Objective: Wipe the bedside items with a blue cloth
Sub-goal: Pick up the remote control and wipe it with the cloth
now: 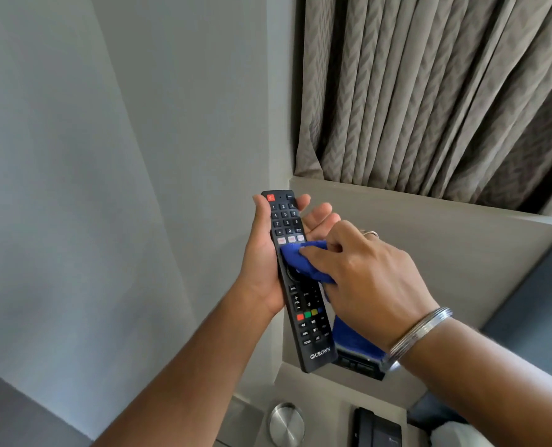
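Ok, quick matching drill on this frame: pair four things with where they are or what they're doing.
Things:
1. remote control
2. blue cloth
3. bangle
4. round metal disc

States:
A. on the right wrist
B. pressed on the buttons by the right hand
C. held upright in the left hand
D. lying on the bedside surface below

Pairs: 1-C, 2-B, 3-A, 4-D
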Demonstrator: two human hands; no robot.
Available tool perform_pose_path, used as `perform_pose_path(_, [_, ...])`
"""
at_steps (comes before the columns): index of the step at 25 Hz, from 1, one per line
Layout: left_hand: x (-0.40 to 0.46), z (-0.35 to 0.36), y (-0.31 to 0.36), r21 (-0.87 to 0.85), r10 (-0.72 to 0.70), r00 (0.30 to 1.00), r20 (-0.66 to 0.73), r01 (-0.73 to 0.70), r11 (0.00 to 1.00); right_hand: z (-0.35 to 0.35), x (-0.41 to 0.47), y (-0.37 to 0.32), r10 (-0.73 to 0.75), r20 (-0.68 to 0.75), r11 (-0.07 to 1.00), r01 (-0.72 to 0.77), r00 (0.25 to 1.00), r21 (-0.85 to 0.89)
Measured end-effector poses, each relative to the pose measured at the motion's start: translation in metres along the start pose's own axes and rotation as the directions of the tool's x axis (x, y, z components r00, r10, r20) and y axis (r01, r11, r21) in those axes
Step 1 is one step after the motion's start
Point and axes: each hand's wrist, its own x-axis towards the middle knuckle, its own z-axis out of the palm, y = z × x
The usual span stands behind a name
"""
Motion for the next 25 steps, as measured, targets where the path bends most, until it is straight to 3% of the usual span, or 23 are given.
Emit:
perform_pose_path(4, [-0.008, -0.004, 0.009, -0.011, 0.039, 0.997, 0.069, -0.038, 0.999, 0.01, -0.009, 0.026, 0.149, 0.078, 0.98, -0.136, 0.986, -0.148])
perform_pose_path(7, [-0.006, -0.003, 0.023, -0.018, 0.062, 0.993, 0.105, -0.06, 0.998, -0.003, -0.014, 0.038, 0.268, 0.02, 0.963, -0.268, 0.963, 0.001])
perform_pose_path(10, [-0.003, 0.004, 0.015, 0.029, 0.008, 0.999, 0.048, -0.009, 1.0, -0.021, -0.007, 0.012, 0.183, -0.127, 0.954, -0.145, 0.975, 0.264])
perform_pose_path(12, [-0.002, 0.013, 0.007, 0.035, -0.029, 0.998, 0.05, 0.027, 0.999, -0.026, 0.002, -0.006, 0.112, -0.119, 0.966, -0.08, 0.986, 0.248])
perform_pose_path(15, [0.003, 0.011, 0.01, 0.014, 0.037, 0.999, 0.019, -0.038, 0.999, -0.023, -0.003, -0.021, -0.036, 0.098, 0.984, 0.018, 0.995, 0.179])
perform_pose_path(18, [0.006, 0.002, 0.016, -0.019, 0.091, 0.996, 0.019, -0.091, 0.996, -0.025, -0.021, -0.016, -0.135, 0.256, 0.967, 0.071, 0.957, 0.245])
perform_pose_path(20, [0.004, -0.002, 0.017, -0.02, 0.063, 0.998, 0.032, -0.062, 0.998, -0.032, -0.019, -0.005, -0.097, 0.186, 0.955, 0.039, 0.978, 0.294])
perform_pose_path(23, [0.002, 0.0, 0.019, -0.015, 0.034, 0.997, 0.066, -0.034, 0.999, -0.032, -0.006, 0.01, 0.095, -0.056, 0.954, -0.075, 0.994, 0.289])
perform_pose_path(25, [0.003, 0.002, 0.022, -0.014, 0.024, 0.996, 0.087, -0.023, 1.0, -0.02, -0.004, 0.001, 0.074, -0.019, 0.964, -0.067, 0.997, 0.257])
